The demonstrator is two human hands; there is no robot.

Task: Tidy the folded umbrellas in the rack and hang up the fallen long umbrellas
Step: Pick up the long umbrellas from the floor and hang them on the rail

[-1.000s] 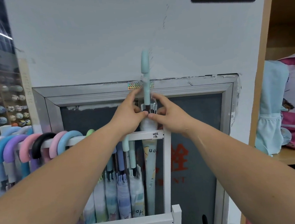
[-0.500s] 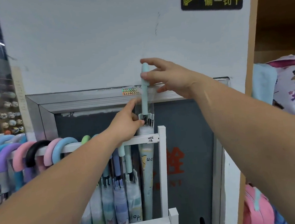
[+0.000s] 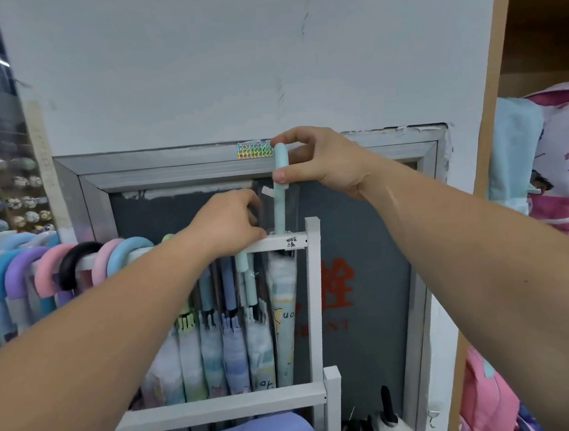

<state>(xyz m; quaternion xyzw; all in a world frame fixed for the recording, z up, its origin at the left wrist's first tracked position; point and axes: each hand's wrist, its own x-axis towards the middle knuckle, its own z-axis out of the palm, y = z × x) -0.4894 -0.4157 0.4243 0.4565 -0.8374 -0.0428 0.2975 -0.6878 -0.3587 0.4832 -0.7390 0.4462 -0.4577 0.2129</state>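
1. One mint umbrella (image 3: 280,202) stands upright at the right end of the rack (image 3: 316,281), its handle poking above the top rail (image 3: 272,244), not hooked on.
2. The right hand (image 3: 323,163) pinches the handle's top. The left hand (image 3: 228,220), fingers curled, grips its clear wrap just above the rail.
3. Many curved handles (image 3: 74,268) already hang leftward, so hanging looks nearly done.
4. Folded umbrellas: I can't tell from here.

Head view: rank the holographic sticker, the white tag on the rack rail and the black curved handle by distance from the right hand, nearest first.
1. Holographic sticker: on the metal frame, just left of the right hand.
2. White tag: on the rack rail, below the hand.
3. Black curved handle: hooked over the rail, far left.
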